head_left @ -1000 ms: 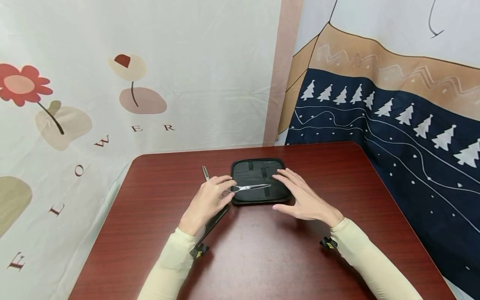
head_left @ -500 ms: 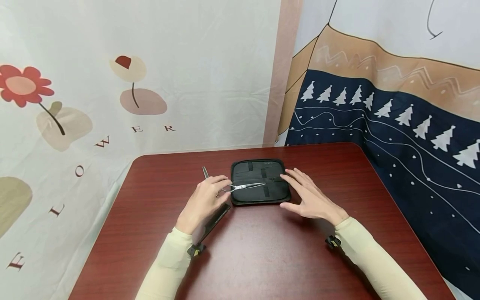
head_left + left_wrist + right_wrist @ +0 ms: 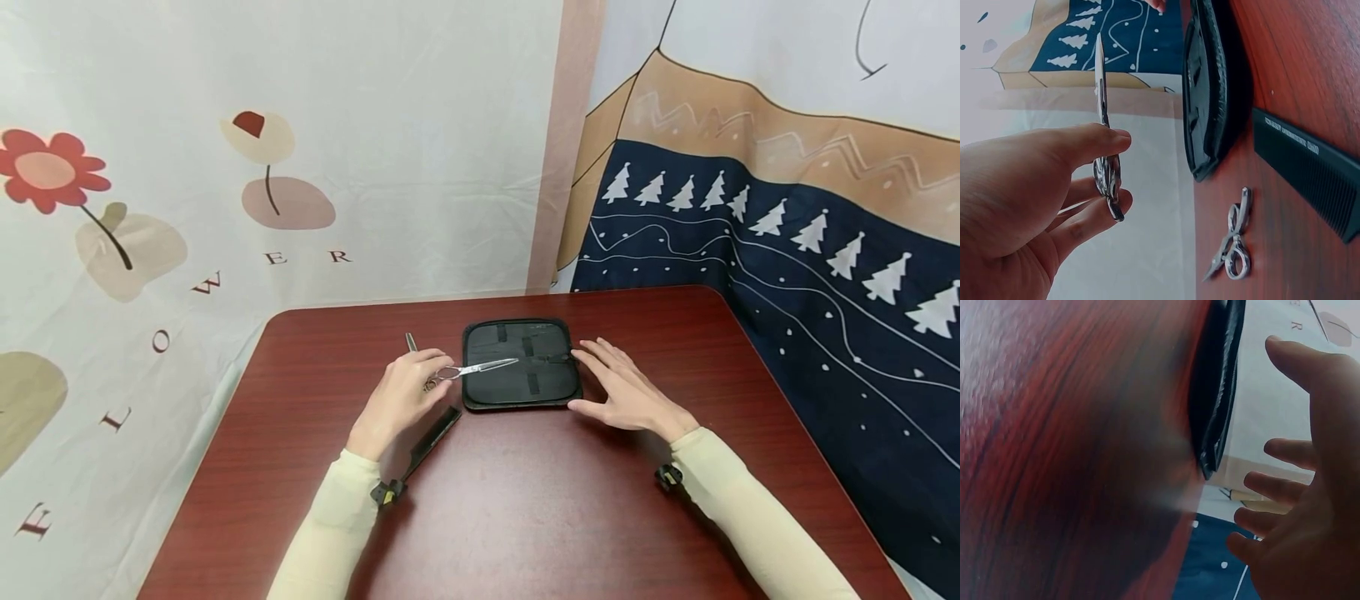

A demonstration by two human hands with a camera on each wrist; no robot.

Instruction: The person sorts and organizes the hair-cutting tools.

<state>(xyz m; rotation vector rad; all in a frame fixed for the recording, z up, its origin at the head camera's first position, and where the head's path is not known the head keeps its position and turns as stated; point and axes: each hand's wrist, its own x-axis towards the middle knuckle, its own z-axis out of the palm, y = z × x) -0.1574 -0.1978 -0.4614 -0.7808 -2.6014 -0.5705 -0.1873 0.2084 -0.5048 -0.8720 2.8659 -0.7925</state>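
Observation:
Silver scissors point(image 3: 487, 366) are pinched by their handles between the thumb and fingers of my left hand point(image 3: 400, 397). Their blades point right, above the left part of a black zip case point(image 3: 517, 387) with elastic loops. In the left wrist view the scissors point(image 3: 1102, 100) are seen edge-on, held above the table. My right hand point(image 3: 630, 392) hovers by the case's right edge, fingers spread and holding nothing. A second pair of scissors point(image 3: 1235, 240) lies on the table left of the case, mostly hidden by my left hand in the head view. A black comb point(image 3: 435, 437) lies nearer my left wrist.
The reddish-brown wooden table point(image 3: 540, 517) carries the case near its far edge. Printed cloth with a flower pattern point(image 3: 420, 150) hangs behind and to the left. Dark blue cloth with white trees point(image 3: 750, 242) hangs on the right.
My left hand has drawn the scissors leftward, so less of them lies over the case. My right hand has moved right, away from the case's middle. The case has stayed in place.

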